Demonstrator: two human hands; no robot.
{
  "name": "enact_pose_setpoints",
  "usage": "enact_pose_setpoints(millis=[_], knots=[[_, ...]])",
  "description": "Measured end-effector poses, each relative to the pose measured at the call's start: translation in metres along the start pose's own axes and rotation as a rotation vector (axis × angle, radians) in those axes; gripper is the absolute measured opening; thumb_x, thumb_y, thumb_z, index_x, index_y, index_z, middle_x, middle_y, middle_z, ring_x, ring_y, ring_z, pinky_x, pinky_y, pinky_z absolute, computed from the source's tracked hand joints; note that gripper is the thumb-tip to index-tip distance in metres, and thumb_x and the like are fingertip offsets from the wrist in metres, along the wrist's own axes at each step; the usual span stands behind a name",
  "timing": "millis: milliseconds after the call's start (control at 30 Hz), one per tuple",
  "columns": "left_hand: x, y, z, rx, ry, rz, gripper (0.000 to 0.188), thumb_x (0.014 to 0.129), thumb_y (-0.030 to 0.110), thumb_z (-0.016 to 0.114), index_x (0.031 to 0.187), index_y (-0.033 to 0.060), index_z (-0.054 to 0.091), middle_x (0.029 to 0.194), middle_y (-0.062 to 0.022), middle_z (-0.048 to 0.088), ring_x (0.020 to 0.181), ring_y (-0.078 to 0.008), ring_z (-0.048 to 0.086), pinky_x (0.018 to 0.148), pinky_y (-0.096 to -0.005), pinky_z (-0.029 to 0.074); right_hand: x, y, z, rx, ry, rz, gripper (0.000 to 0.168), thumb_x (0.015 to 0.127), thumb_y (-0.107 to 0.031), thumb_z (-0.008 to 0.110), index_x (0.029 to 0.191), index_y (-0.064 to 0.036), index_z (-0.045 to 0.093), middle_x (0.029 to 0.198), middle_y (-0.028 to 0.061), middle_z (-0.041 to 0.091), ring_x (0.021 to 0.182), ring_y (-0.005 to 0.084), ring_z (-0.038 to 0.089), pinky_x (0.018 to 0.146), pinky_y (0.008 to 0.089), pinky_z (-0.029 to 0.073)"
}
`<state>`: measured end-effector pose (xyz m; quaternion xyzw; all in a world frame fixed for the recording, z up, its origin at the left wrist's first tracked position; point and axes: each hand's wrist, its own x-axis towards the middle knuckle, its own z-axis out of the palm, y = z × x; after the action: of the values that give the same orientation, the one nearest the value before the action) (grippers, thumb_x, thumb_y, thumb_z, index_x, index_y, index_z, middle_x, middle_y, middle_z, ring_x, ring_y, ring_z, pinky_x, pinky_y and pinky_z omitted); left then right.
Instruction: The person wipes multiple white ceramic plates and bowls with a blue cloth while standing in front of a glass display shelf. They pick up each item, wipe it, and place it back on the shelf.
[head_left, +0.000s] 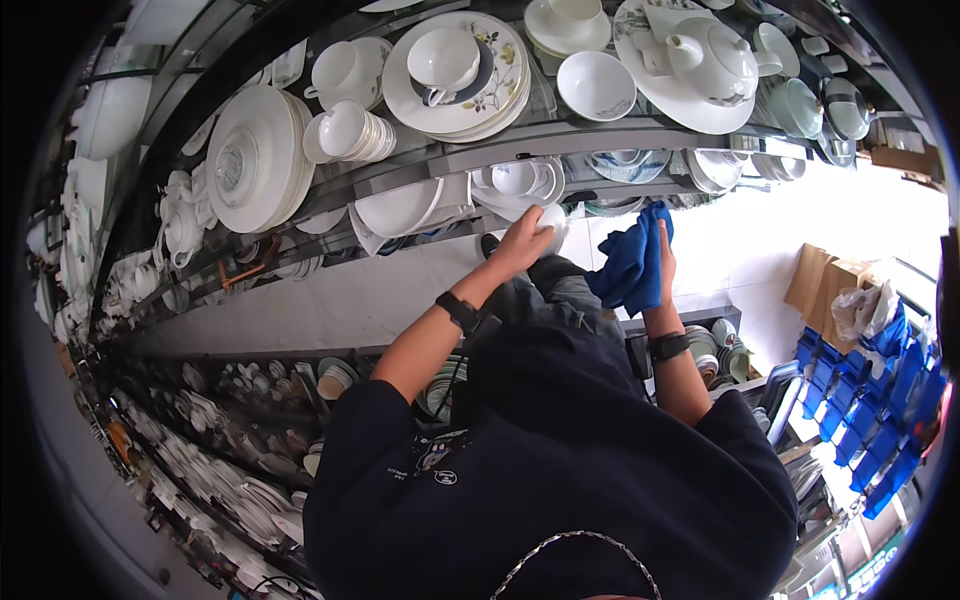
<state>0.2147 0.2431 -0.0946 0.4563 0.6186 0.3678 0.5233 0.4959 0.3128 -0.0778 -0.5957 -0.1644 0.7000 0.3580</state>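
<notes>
My left hand (519, 246) grips a small white dish (553, 227), which is partly hidden behind my fingers and slightly blurred. A bunched blue cloth (631, 259) is in my right hand (666, 261) and hangs down over the fingers. Dish and cloth are apart, both held just in front of the shelf edge. Beyond my left hand, on the lower shelf, stand a white bowl on plates (514, 178) and a large white bowl (397, 208). Blue-patterned dishes (628, 163) lie on that shelf beyond the cloth.
The upper glass shelf holds a white teapot (712, 64), a white bowl (596, 86), a stack of floral plates (499, 45) and stacked cups (349, 129). More crockery shelves run behind me. Cardboard boxes (836, 292) and blue plastic bins (862, 405) stand at right.
</notes>
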Motion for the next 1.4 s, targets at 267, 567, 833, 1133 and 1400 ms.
enact_pose_setpoints(millis=[267, 567, 833, 1133, 1400], knots=[[0.047, -0.022, 0.001, 0.672, 0.266, 0.214, 0.012, 0.085, 0.011, 0.063, 0.094, 0.0041, 0.059, 0.098, -0.0165, 0.065, 0.098, -0.0393, 0.065, 0.080, -0.0497, 0.056, -0.031, 0.009, 0.050, 0.327, -0.328, 0.226, 0.039, 0.107, -0.049, 0.054, 0.110, -0.012, 0.065, 0.092, 0.0044, 0.069, 0.082, 0.0189, 0.069, 0.078, 0.0331, 0.059], [0.078, -0.097, 0.006, 1.041, 0.288, 0.250, 0.008, 0.082, 0.008, 0.066, 0.090, 0.0082, 0.064, 0.095, -0.0086, 0.061, 0.092, -0.0310, 0.064, 0.075, -0.0434, 0.056, -0.050, 0.036, 0.035, 0.229, -0.304, 0.035, 0.039, 0.112, -0.039, 0.048, 0.140, -0.012, 0.054, 0.113, 0.0035, 0.066, 0.103, 0.0165, 0.064, 0.092, 0.0317, 0.055], [0.088, -0.111, 0.003, 1.081, 0.297, 0.256, 0.008, 0.088, 0.009, 0.060, 0.095, 0.0082, 0.064, 0.098, -0.0116, 0.060, 0.096, -0.0324, 0.063, 0.080, -0.0448, 0.053, -0.047, 0.045, 0.013, -0.604, -0.250, -0.512, 0.041, 0.113, -0.036, 0.046, 0.143, -0.009, 0.049, 0.115, 0.0068, 0.067, 0.103, 0.0216, 0.064, 0.095, 0.0371, 0.055], [0.074, -0.095, -0.015, 1.103, 0.294, 0.342, 0.021, 0.085, 0.013, 0.069, 0.106, 0.0090, 0.063, 0.105, -0.0106, 0.058, 0.102, -0.0310, 0.059, 0.093, -0.0450, 0.046, -0.025, 0.038, 0.016, 0.425, -0.600, 0.041, 0.047, 0.111, -0.023, 0.048, 0.154, -0.005, 0.042, 0.138, 0.0068, 0.057, 0.124, 0.0199, 0.057, 0.111, 0.0341, 0.045], [0.047, 0.045, -0.008, 0.794, 0.172, 0.842, 0.036, 0.084, 0.009, 0.074, 0.119, 0.0101, 0.063, 0.111, -0.0089, 0.060, 0.105, -0.0303, 0.062, 0.088, -0.0435, 0.050, -0.063, -0.036, 0.035, -0.816, -0.204, -0.861, 0.059, 0.104, -0.025, 0.062, 0.155, -0.001, 0.041, 0.150, 0.0127, 0.053, 0.134, 0.0232, 0.054, 0.119, 0.0338, 0.039]])
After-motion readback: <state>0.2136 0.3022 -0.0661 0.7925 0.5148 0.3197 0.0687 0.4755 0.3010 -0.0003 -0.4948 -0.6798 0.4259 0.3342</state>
